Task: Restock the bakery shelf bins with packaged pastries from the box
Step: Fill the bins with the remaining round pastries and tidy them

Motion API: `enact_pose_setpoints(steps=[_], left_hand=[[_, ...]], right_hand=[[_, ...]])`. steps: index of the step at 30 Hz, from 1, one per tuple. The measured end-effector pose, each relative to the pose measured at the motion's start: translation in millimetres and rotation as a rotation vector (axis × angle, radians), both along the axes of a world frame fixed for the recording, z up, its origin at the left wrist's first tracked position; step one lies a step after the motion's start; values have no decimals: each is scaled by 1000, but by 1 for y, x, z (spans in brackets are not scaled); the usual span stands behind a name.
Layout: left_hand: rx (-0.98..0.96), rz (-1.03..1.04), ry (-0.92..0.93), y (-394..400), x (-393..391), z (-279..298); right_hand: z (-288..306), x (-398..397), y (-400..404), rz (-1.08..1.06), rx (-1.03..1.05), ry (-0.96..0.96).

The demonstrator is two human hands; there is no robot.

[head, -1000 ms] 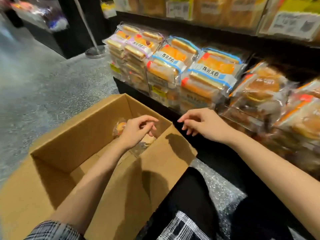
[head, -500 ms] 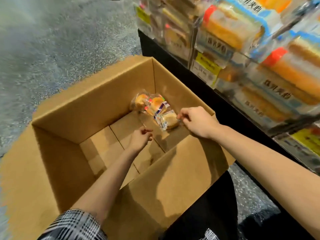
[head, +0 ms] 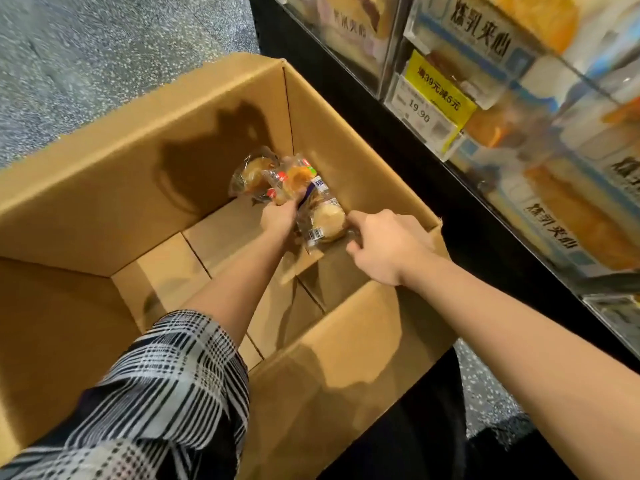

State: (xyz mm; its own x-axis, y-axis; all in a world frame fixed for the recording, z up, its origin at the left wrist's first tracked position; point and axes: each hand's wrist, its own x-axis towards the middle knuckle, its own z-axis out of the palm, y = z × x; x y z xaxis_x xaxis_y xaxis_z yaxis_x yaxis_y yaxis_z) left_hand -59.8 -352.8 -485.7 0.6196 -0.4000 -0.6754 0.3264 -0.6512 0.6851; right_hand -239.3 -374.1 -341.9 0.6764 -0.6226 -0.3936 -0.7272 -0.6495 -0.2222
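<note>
An open cardboard box (head: 145, 157) stands on the floor beside the shelf. In its far right corner lie three clear-wrapped pastries. My left hand (head: 278, 216) reaches down and grips the middle pastry with the orange and red label (head: 294, 178). A golden one (head: 251, 173) lies behind it against the box wall. My right hand (head: 384, 242) pinches the edge of the pale round pastry with a barcode (head: 325, 221). Both hands are inside the box.
The shelf bins (head: 540, 140) with wrapped sandwich cakes rise at the right behind clear fronts, with a yellow price tag (head: 438, 98). A black shelf base (head: 391, 133) runs next to the box. Speckled grey floor (head: 86, 53) lies at the far left.
My head has dropped closer over the box. My left hand has moved forward from the box floor and taken hold of the middle pastry. My right hand stays at the pale pastry's edge.
</note>
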Motion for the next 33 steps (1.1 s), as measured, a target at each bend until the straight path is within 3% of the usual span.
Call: enact_pose_setpoints(steps=[10, 13, 17, 20, 24, 27, 30, 33], left_hand=[[-147, -38, -214, 29, 5, -3], [-312, -67, -95, 60, 6, 15], [-439, -317, 39, 93, 2, 49], [-464, -523, 126, 105, -9, 65], [-450, -511, 173, 108, -27, 65], [-396, -541, 59, 107, -30, 43], [-181, -616, -266, 99, -28, 17], [-89, -774, -558, 88, -29, 6]], right_hand=[[-3, 4, -1, -157, -54, -31], [-5, 2, -1, -142, -80, -90], [-3, 2, -2, -174, -2, -150], [0, -1, 1, -121, 94, -189], [2, -7, 4, -83, 109, -138], [-3, -3, 9, -209, -102, -138], [-6, 0, 15, -435, -235, -228], [-7, 1, 17, -475, -255, -279]])
